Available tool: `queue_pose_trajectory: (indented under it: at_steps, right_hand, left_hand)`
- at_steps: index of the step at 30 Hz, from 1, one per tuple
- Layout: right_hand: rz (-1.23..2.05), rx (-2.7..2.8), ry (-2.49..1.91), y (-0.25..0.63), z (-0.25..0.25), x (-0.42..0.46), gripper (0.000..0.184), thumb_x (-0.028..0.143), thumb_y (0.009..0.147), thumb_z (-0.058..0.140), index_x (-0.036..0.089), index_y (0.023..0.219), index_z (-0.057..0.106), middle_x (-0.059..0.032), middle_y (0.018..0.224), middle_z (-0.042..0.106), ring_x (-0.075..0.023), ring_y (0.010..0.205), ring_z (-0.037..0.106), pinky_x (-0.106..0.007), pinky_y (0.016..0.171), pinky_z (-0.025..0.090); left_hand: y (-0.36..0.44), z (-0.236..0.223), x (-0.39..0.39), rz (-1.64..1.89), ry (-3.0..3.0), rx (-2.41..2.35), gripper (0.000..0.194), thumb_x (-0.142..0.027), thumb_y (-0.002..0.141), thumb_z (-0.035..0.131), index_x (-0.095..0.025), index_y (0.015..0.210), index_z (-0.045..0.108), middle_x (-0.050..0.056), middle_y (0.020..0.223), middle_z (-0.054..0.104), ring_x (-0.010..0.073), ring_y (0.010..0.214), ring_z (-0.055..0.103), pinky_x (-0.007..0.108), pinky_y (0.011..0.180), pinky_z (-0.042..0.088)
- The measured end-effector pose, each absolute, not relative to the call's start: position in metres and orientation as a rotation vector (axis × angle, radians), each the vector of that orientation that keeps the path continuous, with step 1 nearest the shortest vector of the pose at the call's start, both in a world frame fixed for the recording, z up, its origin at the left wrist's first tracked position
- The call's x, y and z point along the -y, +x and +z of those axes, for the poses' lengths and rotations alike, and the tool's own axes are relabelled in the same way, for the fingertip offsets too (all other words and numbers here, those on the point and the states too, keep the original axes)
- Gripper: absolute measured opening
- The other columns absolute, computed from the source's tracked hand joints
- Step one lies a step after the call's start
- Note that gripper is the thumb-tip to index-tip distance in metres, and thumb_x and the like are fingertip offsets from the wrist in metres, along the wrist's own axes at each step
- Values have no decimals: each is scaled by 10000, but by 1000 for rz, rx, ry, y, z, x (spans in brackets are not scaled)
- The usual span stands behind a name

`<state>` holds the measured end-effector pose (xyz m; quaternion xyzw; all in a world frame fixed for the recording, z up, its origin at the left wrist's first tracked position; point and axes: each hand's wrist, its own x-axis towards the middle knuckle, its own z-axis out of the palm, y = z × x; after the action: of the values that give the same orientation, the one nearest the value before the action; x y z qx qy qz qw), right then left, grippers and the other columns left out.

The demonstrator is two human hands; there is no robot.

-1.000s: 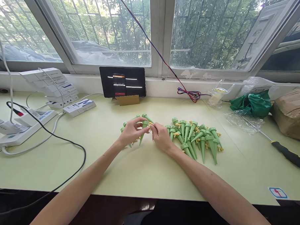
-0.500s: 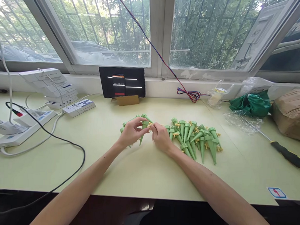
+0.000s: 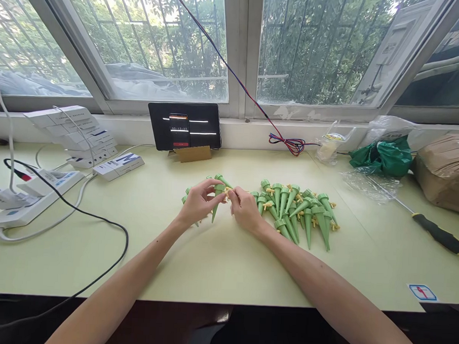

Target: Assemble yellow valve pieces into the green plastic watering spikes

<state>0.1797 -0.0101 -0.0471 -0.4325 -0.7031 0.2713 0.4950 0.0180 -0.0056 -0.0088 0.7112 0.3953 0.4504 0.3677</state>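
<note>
My left hand (image 3: pixel 196 203) is closed around a green plant watering spike (image 3: pixel 214 212), which hangs with its tip down. From its capped top a small yellow valve (image 3: pixel 227 192) sticks out to the right. The fingertips of my right hand (image 3: pixel 244 207) pinch this valve, though they hide most of it. Beyond and beside my left hand lie more green spikes (image 3: pixel 223 180), partly covered by the fingers. Just right of my right hand is a heap of green spikes (image 3: pixel 293 208) with yellow valves.
A tablet (image 3: pixel 184 124) leans on a cardboard stand at the back. White boxes (image 3: pixel 119 166), a power strip (image 3: pixel 30 204) and a black cable (image 3: pixel 98 214) occupy the left. On the right are a screwdriver (image 3: pixel 440 234), a green bag (image 3: pixel 382 154) and a brown parcel (image 3: pixel 444 171).
The view has shifted slightly. Both hands keep the same hold on the spike and its valve, with hardly any movement.
</note>
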Motion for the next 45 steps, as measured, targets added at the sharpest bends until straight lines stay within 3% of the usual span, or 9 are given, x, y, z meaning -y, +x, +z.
queue_pose_trajectory:
  at_steps: [10,15,21,32,45]
  right_hand:
    - [626,1743,-946,179,-46,13,234,327,998,398,203,865,545,2,661,589,-149,624,537,-261,645,419]
    - [556,1724,-961,181,-45,12,255,336,1004,370,210,837,516,-8,671,566,-158,631,528,-264,627,408]
    - [395,1627,-1026,187,-39,12,269,331,1021,329,204,875,516,-22,710,569,-159,645,523,-267,638,391]
    - [-5,1673,-1106,241,-28,5,259,314,1016,380,188,877,558,-73,802,618,-186,714,545,-287,699,406]
    - [131,1845,-1191,245,-23,21,213,271,976,458,186,828,585,-26,723,625,-158,645,547,-259,651,390]
  left_hand:
    - [16,-6,4,1159,1791,-1114,390,-519,806,692,-168,970,654,43,794,691,215,713,715,347,677,614]
    - [17,-6,3,1193,1744,-1094,377,-538,858,616,-169,924,660,44,868,677,181,735,687,343,665,634]
    - [14,-6,0,1257,1732,-1159,374,-531,878,587,-162,889,650,56,906,641,136,614,627,289,513,589]
    - [14,-10,2,1306,1816,-1219,341,-497,890,580,-174,816,663,45,808,677,121,547,605,246,464,515]
    - [13,-12,-1,1336,1908,-1299,288,-400,904,570,-168,765,669,34,700,660,109,513,589,209,448,479]
